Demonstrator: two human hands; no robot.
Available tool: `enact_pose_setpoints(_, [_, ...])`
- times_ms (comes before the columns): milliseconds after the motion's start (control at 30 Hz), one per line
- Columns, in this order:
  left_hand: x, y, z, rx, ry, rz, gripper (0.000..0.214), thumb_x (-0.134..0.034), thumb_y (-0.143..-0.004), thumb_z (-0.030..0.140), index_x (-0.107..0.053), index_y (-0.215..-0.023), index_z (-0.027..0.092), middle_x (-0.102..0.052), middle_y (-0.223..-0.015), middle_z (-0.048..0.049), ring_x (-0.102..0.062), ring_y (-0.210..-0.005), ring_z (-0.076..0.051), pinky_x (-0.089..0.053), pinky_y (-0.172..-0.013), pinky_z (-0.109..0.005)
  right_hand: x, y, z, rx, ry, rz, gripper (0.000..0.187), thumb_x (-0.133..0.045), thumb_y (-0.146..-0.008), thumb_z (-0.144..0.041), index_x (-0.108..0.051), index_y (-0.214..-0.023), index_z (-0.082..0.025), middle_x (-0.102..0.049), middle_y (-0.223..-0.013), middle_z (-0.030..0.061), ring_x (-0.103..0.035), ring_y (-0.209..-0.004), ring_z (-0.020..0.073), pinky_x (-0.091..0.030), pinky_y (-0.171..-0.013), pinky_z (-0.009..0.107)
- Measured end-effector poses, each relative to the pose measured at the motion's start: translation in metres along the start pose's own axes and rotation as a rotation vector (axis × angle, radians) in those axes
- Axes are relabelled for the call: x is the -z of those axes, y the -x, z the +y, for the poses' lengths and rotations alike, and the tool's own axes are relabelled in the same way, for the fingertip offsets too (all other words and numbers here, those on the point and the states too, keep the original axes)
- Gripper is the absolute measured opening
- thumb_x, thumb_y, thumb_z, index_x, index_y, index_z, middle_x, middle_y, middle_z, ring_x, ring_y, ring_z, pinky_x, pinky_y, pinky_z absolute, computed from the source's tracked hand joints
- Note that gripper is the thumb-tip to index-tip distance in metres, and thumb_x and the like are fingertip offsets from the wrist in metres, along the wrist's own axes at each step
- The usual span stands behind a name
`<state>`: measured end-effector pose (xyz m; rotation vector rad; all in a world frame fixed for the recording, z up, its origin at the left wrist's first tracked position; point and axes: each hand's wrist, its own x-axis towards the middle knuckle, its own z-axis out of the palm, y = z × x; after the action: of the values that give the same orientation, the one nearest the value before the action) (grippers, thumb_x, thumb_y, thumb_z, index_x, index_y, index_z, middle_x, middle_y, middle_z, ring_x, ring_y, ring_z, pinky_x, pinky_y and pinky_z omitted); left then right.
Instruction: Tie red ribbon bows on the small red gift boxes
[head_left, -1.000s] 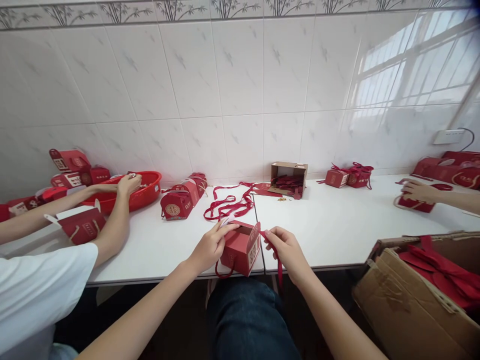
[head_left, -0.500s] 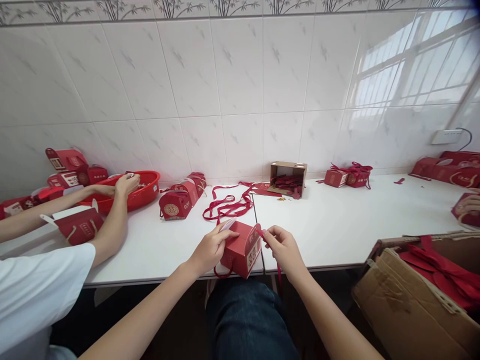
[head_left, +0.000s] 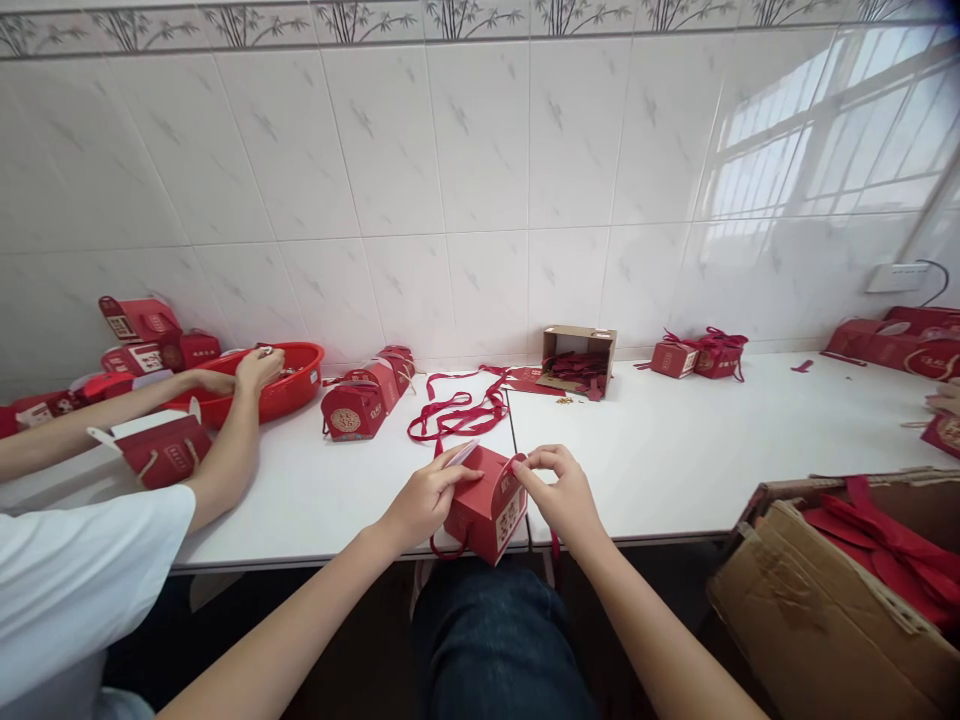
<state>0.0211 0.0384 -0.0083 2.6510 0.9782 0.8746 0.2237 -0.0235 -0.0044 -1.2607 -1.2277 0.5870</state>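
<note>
Likely threading ribbon [head_left: 555, 550]: left hand [head_left: 421, 503] clamps box [head_left: 474, 507], right hand [head_left: 562, 500] near-closed at right flap [head_left: 508, 486], hold unclear; next needs steady box.

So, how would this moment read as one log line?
left hand: holding red box | right hand: fingertips at box's upper edge | ribbon: looped on table

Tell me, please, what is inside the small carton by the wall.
The carton holds a heap of dark red strips, seen through its open side. What lies beneath or behind the heap is covered.
</note>
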Motion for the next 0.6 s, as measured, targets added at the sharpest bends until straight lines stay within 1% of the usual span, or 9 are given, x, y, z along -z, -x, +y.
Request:
enact_pose_setpoints(67, [0.0, 0.0, 0.0, -0.008, 0.006, -0.004, 0.043, -0.034, -0.083, 0.009, -0.066, -0.107, 0.023, -0.047, -0.138, -0.0033, -0.045, -0.127, -0.02, -0.038, -0.107, -0.04, 0.001, -0.003, 0.001, 0.035, -0.023, -0.018, 0.021, -0.066, -0.069, -0.039, -0.065, -0.06, -0.02, -0.056, -0.111, 0.0106, -0.051, -0.109, 0.0266, -0.037, -0.093, 0.039])
enact_pose_setpoints(133, [0.0, 0.0, 0.001, -0.008, 0.005, -0.008, 0.043, -0.033, -0.083, 0.009, -0.067, -0.107, 0.023, -0.047, -0.139, -0.004, -0.044, -0.127, -0.02, -0.037, -0.107, -0.039, 0.003, -0.005, 0.002, 0.073, -0.079, -0.125, 0.021, -0.066, -0.07, -0.038, -0.065, -0.061, -0.02, -0.056, -0.118, 0.0098, -0.049, -0.114, 0.026, -0.035, -0.096, 0.039])
enact_pose_setpoints(167, [0.0, 0.0, 0.001, -0.005, 0.002, -0.013, 0.044, -0.033, -0.083, 0.009, -0.067, -0.107, 0.022, -0.047, -0.139, -0.0048, -0.044, -0.127, -0.02, -0.037, -0.107, -0.039, 0.004, -0.006, 0.002, 0.096, -0.118, -0.186, 0.021, -0.066, -0.072, -0.038, -0.064, -0.061, -0.02, -0.058, -0.115, 0.0094, -0.051, -0.111, 0.0247, -0.035, -0.096, 0.038])
enact_pose_setpoints(233, [0.0, 0.0, 0.002, -0.004, 0.0, -0.026, 0.044, -0.032, -0.083, 0.008, -0.067, -0.107, 0.02, -0.047, -0.138, -0.0062, -0.044, -0.127, -0.02, -0.038, -0.107, -0.038, 0.005, -0.009, 0.004, 0.138, -0.194, -0.275, 0.022, -0.066, -0.073, -0.038, -0.061, -0.061, -0.019, -0.064, -0.1, 0.008, -0.057, -0.098, 0.0219, -0.04, -0.09, 0.036])
enact_pose_setpoints(300, [0.0, 0.0, 0.002, -0.012, 0.01, -0.036, 0.045, -0.033, -0.081, 0.007, -0.067, -0.108, 0.021, -0.047, -0.139, -0.0062, -0.044, -0.127, -0.02, -0.038, -0.106, -0.037, 0.004, -0.01, 0.006, 0.157, -0.253, -0.303, 0.024, -0.067, -0.073, -0.037, -0.057, -0.061, -0.019, -0.064, -0.086, 0.0054, -0.058, -0.086, 0.0191, -0.043, -0.081, 0.033])
enact_pose_setpoints(400, [0.0, 0.0, 0.002, -0.023, 0.024, -0.042, 0.046, -0.034, -0.08, 0.004, -0.067, -0.108, 0.021, -0.046, -0.139, -0.0057, -0.044, -0.127, -0.019, -0.038, -0.107, -0.036, 0.004, -0.014, 0.012, 0.122, -0.372, -0.322, 0.025, -0.071, -0.07, -0.035, -0.052, -0.067, -0.019, -0.06, -0.076, -0.0001, -0.055, -0.071, 0.0134, -0.043, -0.068, 0.027])
enact_pose_setpoints(467, [0.0, 0.0, 0.002, -0.026, 0.023, -0.044, 0.046, -0.034, -0.08, 0.004, -0.067, -0.107, 0.02, -0.045, -0.14, -0.0065, -0.044, -0.128, -0.019, -0.038, -0.107, -0.036, 0.005, -0.016, 0.015, 0.076, -0.465, -0.379, 0.026, -0.073, -0.069, -0.033, -0.052, -0.078, -0.021, -0.061, -0.077, -0.0018, -0.055, -0.068, 0.0114, -0.043, -0.065, 0.025])
enact_pose_setpoints(567, [0.0, 0.0, 0.003, -0.04, 0.027, -0.044, 0.045, -0.034, -0.08, 0.004, -0.067, -0.107, 0.021, -0.045, -0.14, -0.0063, -0.044, -0.128, -0.019, -0.038, -0.107, -0.037, 0.01, -0.021, 0.016, 0.011, -0.542, -0.547, 0.038, -0.072, -0.07, -0.033, -0.056, -0.102, -0.022, -0.065, -0.085, 0.0007, -0.059, -0.074, 0.0123, -0.046, -0.07, 0.026])
enact_pose_setpoints(600, [0.0, -0.001, 0.003, -0.045, 0.03, -0.043, 0.045, -0.034, -0.08, 0.004, -0.067, -0.107, 0.021, -0.045, -0.14, -0.0059, -0.044, -0.128, -0.019, -0.039, -0.106, -0.037, 0.012, -0.022, 0.015, -0.006, -0.549, -0.601, 0.042, -0.072, -0.07, -0.033, -0.057, -0.107, -0.022, -0.067, -0.087, 0.0019, -0.061, -0.076, 0.0128, -0.047, -0.072, 0.027])
